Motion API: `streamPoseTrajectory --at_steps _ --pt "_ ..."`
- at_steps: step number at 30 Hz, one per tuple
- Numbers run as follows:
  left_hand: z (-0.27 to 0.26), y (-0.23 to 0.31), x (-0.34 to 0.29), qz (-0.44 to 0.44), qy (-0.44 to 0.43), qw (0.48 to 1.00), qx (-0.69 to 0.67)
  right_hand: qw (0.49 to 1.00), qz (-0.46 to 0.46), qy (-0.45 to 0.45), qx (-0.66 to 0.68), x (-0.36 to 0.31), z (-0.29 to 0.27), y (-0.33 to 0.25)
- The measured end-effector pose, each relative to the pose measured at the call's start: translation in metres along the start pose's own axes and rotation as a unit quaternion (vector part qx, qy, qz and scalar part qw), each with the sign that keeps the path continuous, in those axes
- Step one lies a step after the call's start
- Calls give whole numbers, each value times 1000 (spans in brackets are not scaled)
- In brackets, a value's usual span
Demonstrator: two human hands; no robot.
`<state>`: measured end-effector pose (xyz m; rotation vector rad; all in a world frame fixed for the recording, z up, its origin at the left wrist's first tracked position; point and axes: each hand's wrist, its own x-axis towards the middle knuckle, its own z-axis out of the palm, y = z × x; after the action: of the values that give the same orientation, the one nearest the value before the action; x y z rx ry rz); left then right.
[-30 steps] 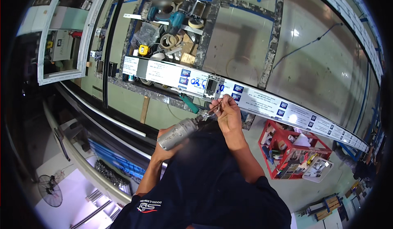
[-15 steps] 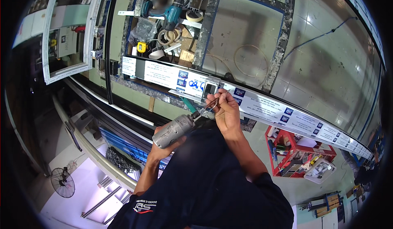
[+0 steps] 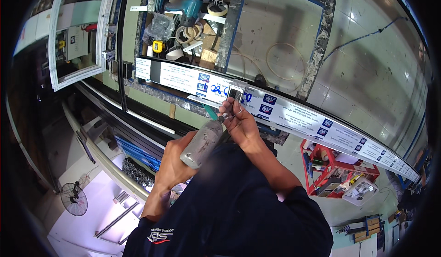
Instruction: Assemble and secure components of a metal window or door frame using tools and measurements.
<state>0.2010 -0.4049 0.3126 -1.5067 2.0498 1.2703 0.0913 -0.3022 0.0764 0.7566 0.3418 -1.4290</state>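
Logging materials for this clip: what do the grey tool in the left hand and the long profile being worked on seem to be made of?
Grey tool: a rounded barrel, dull and scuffed, apparently bare metal or grey plastic; the blur leaves it open. The left hand grips it.
Long profile: probably extruded aluminium, judging by its dark glossy edge and straight thin section, under white protective film with blue marks. The right hand rests on it.

Bright, even light is falling from overhead, and the glossy floor [image 3: 367,73] is throwing back pale glare patches. The fisheye lens is bending the long rail [image 3: 298,114] into a curve and closing the edges in a black ring. The grey tool [image 3: 201,143] is looking slightly soft. The lower left is washing out to white, while the left side is sitting in shadow.
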Motion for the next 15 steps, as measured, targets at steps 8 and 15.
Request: streamPoseTrajectory --at_steps 8,15 --pt "14 11 5 43 24 999 8 999 9 -25 25 4 -7 -7" --pt "13 23 7 10 10 999 34 999 26 -23 32 4 -9 -11"
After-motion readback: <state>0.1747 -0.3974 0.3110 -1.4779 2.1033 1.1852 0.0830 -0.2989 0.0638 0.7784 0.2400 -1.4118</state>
